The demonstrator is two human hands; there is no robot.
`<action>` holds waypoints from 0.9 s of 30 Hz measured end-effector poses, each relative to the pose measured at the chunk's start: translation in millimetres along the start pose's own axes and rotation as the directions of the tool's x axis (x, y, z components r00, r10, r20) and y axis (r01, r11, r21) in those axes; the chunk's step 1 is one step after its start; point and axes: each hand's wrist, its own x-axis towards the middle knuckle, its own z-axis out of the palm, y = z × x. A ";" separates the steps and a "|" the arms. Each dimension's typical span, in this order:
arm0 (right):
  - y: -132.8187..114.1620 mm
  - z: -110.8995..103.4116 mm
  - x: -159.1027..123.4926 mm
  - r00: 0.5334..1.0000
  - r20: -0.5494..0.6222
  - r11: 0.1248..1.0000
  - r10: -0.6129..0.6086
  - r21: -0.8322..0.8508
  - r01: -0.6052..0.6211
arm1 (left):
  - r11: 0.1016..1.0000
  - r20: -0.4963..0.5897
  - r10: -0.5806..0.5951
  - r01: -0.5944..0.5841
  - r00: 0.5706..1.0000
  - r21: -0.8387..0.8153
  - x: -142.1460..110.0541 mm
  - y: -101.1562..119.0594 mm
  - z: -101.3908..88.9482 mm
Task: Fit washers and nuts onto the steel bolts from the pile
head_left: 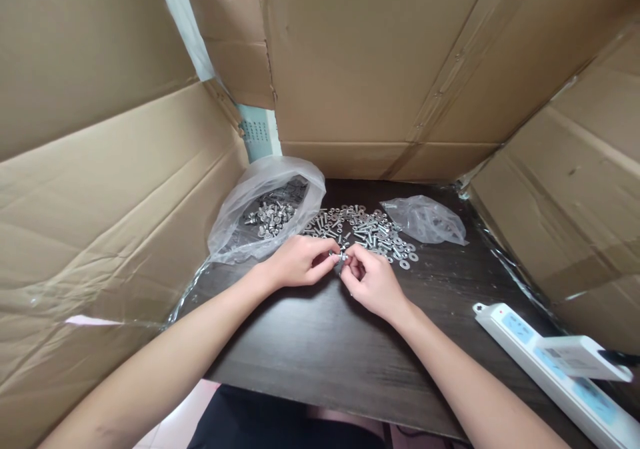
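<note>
Just in front of a pile of loose bolts [367,232], nuts and flat washers [405,264], my two hands meet over the dark table. The thumb and index finger of my left hand [300,261] pinch a small metal bolt [341,257]. My right hand [373,279] has its fingers curled and closed on the other end of the same bolt. Whether a nut or washer sits on that end is too small to make out. Left of the pile lies an open clear plastic bag [230,229] with many bolts [273,219] in it.
A smaller crumpled plastic bag [425,219] lies right of the pile. Cardboard walls [390,55] enclose the table [310,349] at the back and both sides. At the right front is a white power strip [530,352] with a white plug adapter [575,357] and a black cable.
</note>
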 end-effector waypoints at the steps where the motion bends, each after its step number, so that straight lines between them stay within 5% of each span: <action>1: 0.0 0.0 0.1 1.000 -0.001 1.000 -0.003 -0.003 0.003 | 1.000 0.000 0.001 -0.001 1.000 0.002 0.0 -0.1 0.1; 27: -5.9 -5.6 2.4 0.999 0.037 0.999 -0.003 0.032 0.002 | 0.999 -0.004 0.016 -0.017 1.000 -0.048 0.0 1.6 0.3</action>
